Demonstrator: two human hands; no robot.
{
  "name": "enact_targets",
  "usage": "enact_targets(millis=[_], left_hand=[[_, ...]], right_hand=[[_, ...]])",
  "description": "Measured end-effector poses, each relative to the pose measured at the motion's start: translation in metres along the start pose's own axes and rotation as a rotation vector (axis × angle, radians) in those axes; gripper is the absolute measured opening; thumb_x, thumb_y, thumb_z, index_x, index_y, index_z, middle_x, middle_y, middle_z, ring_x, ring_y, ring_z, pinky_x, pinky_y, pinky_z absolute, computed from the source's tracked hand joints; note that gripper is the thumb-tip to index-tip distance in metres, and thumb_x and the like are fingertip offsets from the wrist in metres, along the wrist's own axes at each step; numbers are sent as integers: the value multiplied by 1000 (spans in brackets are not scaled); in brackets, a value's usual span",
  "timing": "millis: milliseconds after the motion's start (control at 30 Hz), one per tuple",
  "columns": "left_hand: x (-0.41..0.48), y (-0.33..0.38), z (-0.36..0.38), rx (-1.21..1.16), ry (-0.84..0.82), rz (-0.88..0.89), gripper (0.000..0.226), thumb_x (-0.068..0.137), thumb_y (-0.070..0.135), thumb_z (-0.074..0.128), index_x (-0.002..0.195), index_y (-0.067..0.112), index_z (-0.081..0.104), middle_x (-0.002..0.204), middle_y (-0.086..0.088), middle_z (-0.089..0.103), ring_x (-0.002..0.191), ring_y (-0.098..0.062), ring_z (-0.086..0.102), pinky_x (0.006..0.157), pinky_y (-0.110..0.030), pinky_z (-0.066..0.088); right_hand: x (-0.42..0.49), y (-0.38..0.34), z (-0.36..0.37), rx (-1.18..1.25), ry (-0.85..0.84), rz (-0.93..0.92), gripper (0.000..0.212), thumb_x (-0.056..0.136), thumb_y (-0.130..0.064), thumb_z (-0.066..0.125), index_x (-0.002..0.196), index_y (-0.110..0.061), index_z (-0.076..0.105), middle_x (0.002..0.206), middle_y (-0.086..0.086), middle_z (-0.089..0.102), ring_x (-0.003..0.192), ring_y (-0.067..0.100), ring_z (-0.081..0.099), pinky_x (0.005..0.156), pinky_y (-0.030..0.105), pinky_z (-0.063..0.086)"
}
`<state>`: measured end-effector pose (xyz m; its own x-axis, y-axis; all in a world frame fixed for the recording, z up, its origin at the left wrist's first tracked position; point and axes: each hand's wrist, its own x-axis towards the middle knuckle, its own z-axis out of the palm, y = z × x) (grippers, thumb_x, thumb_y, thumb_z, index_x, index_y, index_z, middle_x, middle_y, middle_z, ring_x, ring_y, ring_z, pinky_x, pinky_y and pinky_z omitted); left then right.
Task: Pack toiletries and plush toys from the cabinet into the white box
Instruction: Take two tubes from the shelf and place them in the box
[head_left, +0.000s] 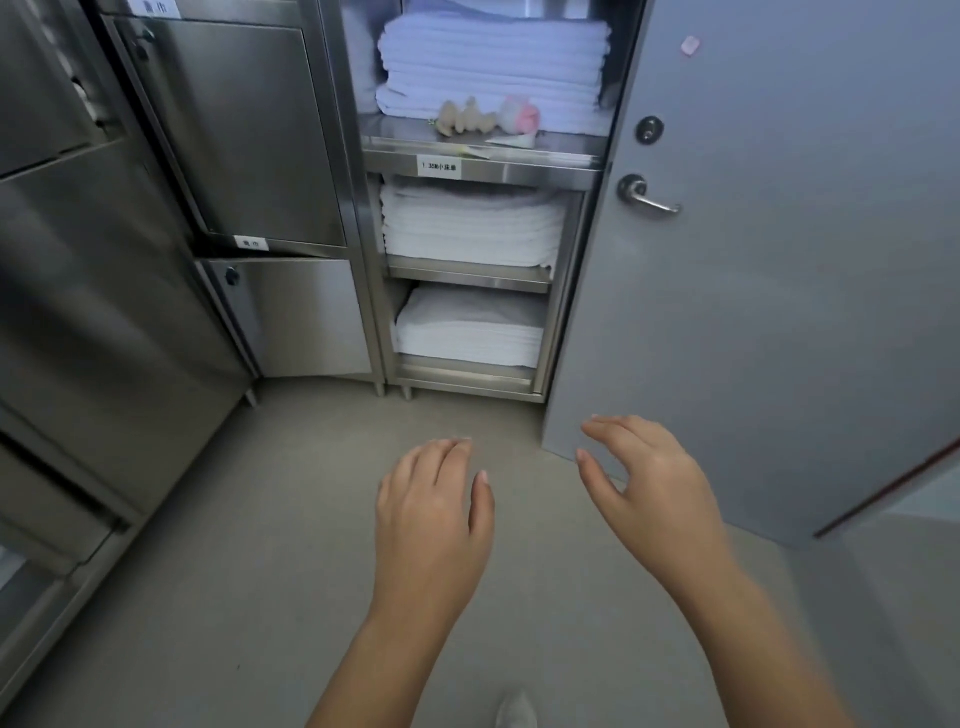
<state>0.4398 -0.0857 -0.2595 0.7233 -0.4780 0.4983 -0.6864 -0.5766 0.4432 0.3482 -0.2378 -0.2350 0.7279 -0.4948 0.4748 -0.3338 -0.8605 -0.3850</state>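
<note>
On the upper shelf of the open steel cabinet, a beige plush toy and a pink-and-white plush toy lie in front of a stack of folded white towels. A small flat packet lies at the shelf's front edge. My left hand and my right hand hover over the floor well below that shelf, both empty with relaxed fingers. No white box is in view.
A grey door with a lever handle stands open on the right, close to my right hand. Folded white linen fills the two lower shelves. Closed steel cabinet doors line the left. Grey floor lies below.
</note>
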Motion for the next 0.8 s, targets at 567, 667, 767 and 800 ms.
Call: enact_targets(millis=[567, 667, 767, 800], left_hand=[[197, -64, 103, 51, 35, -41, 38, 85, 28, 40, 105, 8, 65, 101, -5, 68, 99, -20, 57, 86, -31, 44], [236, -95, 124, 22, 19, -35, 38, 84, 28, 40, 104, 8, 65, 100, -5, 68, 98, -19, 56, 84, -32, 46], [284, -128, 140, -30, 2, -14, 37, 84, 27, 41, 105, 8, 65, 101, -5, 67, 96, -20, 58, 84, -34, 47], [301, -140, 143, -49, -6, -5, 37, 85, 27, 40, 105, 8, 65, 102, -5, 67, 96, -21, 59, 83, -35, 48]], right_hand=[[220, 55, 110, 83, -54, -32, 29, 79, -26, 55, 99, -10, 69, 102, 3, 70, 95, 22, 63, 81, 27, 44], [257, 53, 142, 67, -65, -23, 29, 79, -25, 57, 99, -9, 69, 102, 5, 70, 96, 24, 64, 82, 30, 45], [301, 44, 173, 26, -56, 1, 23, 80, -19, 66, 101, -8, 68, 104, 7, 69, 97, 27, 63, 83, 30, 43], [318, 39, 182, 17, -46, 4, 23, 79, -17, 68, 100, -8, 68, 103, 8, 69, 96, 27, 64, 83, 30, 43]])
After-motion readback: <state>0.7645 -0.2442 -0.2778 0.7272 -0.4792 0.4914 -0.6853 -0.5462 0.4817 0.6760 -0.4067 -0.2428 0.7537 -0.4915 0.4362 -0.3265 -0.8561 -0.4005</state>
